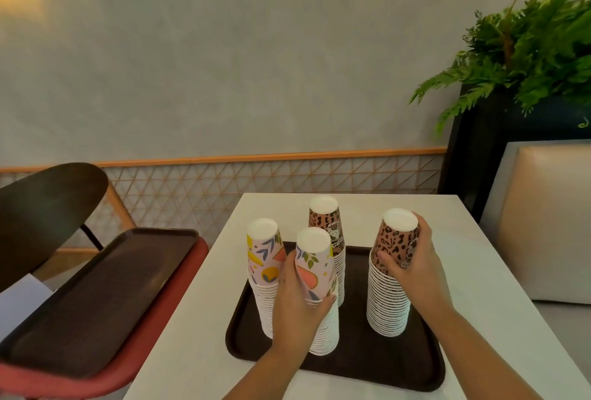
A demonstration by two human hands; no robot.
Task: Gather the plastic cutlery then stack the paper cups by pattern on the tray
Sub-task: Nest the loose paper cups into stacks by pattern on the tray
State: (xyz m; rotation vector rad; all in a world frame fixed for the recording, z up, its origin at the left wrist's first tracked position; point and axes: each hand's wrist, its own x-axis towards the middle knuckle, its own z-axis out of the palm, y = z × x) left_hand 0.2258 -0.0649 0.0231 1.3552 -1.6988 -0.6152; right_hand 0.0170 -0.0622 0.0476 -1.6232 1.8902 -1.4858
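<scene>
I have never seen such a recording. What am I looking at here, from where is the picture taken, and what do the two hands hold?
There is no machine: a person wears a camera on the head, looking down at their own hands. On a white table lies a dark tray with four stacks of upside-down paper cups. The left hand grips the near floral stack; the right hand grips the top of the near leopard stack. Behind stand another floral stack and another leopard stack. An empty tray rests on a chair to the left.

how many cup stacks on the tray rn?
4. Two floral: back-left stack and front stack, gripped by the left hand. Two leopard: rear stack and right stack, gripped by the right hand.
</scene>
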